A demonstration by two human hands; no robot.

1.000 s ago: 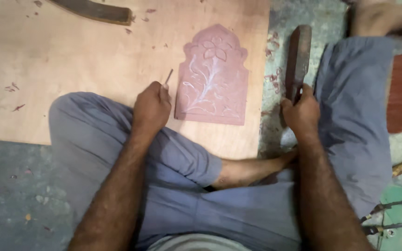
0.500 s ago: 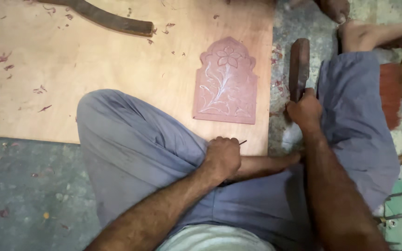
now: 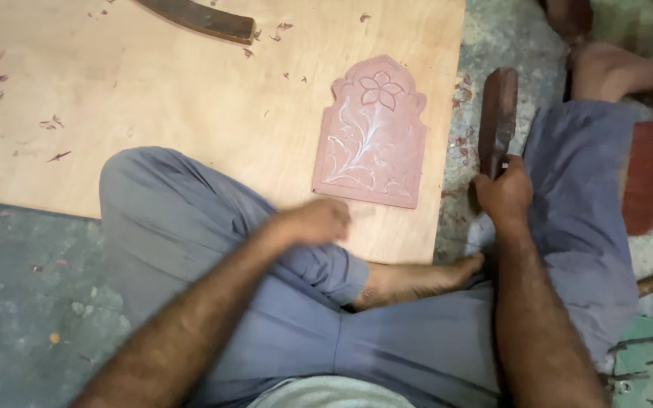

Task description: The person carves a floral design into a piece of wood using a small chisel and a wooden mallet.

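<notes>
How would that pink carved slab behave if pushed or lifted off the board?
The slab looks like stone, so probably rigid and heavy for its size. It lies flat on the board, so it should slide rather than tip or roll. Its thin arched top and shallow carved flower look chippable; a drop would likely break it.

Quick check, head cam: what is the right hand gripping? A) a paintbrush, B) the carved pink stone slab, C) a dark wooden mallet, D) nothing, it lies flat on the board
C: the right hand is closed round the lower end of a dark wooden mallet that stands up beside the plywood board, while the carved pink slab lies untouched on the board.
</notes>
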